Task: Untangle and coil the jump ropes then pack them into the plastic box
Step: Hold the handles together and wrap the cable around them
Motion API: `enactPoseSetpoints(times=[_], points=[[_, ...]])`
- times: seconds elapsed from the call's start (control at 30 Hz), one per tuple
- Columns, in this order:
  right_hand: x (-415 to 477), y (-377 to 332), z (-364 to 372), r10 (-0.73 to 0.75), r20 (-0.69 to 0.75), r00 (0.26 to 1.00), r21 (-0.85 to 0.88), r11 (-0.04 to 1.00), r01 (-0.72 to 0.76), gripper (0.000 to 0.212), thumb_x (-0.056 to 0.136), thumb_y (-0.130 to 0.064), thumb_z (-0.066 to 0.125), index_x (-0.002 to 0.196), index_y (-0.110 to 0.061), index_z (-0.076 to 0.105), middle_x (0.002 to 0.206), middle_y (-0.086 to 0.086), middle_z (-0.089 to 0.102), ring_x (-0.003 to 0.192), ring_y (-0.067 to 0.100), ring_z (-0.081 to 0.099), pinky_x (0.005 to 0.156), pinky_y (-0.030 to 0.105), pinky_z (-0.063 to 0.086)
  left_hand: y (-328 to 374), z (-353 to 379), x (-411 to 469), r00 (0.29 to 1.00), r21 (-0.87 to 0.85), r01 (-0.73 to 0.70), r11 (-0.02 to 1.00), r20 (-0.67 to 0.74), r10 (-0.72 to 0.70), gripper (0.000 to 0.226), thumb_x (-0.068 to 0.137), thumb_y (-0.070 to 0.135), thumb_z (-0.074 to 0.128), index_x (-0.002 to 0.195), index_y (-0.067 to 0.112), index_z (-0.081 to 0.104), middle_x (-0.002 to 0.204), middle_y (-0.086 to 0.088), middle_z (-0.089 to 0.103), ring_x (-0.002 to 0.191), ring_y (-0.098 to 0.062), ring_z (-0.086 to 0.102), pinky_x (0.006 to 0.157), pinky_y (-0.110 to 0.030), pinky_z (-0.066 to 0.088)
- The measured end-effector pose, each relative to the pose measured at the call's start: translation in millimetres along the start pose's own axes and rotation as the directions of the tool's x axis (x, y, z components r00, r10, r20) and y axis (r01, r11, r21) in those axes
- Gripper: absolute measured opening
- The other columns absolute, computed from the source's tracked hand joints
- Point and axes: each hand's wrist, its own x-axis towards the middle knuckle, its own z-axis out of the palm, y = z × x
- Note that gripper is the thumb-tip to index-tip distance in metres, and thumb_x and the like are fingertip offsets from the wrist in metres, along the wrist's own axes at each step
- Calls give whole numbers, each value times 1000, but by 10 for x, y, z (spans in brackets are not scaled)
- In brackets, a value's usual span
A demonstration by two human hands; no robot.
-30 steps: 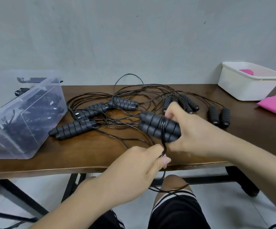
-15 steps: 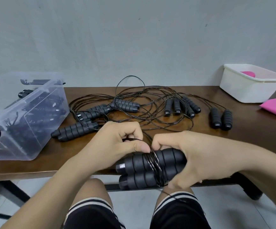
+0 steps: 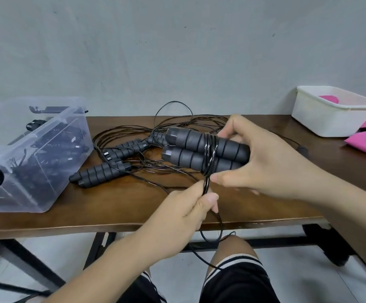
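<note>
Right hand (image 3: 263, 162) is clamping the paired handles (image 3: 199, 152) as a spool — left hand (image 3: 190, 206) is pinching the cord (image 3: 206, 185) taut, so wraps are seating tight.

Two held handles (image 3: 190, 141), at least four loose handles (image 3: 99, 173), one clear box (image 3: 46, 171), one white tub (image 3: 331, 121).
</note>
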Motion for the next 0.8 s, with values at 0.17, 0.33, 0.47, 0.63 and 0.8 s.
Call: enactPoseSetpoints(times=[0.17,0.33,0.47,0.63,0.8], points=[[107,213,109,-6,-44,999,-253,967,-5,53,77,-27,87,109,-34,45,77,2,70,68,27,64,65,52,55,119,-85,-38,997,208,15,978,77,-31,34,111,46,43,93,21,58,68,22,58,61,-5,52,58,-17,34],[39,338,249,66,186,980,-298,954,-8,55,75,-26,87,110,-36,46,84,-1,68,70,15,62,63,39,55,238,-370,-40,997,293,-75,953,17,73,31,104,43,62,79,26,64,62,16,56,60,-8,56,55,-16,33],[-65,250,348,40,357,933,-189,981,30,52,77,-21,88,110,-31,49,83,-1,68,70,19,58,64,43,51,200,-587,26,992,256,-111,960,-28,123,30,93,51,74,76,27,69,62,1,61,60,-20,58,59,-40,46],[-114,57,249,4,446,895,-174,981,82,51,76,-22,91,107,-31,51,78,-6,66,64,12,54,56,30,43,179,-717,42,983,158,-168,973,-44,177,32,77,46,90,69,24,69,60,2,58,58,-16,51,55,-33,42],[-174,-23,259,-11,533,846,8,1000,8,49,76,-8,92,102,-34,59,84,-13,72,72,1,66,71,17,48,-31,-753,70,987,57,-148,987,-56,152,37,79,50,86,70,21,67,64,-2,53,61,-14,45,60,-26,37]])
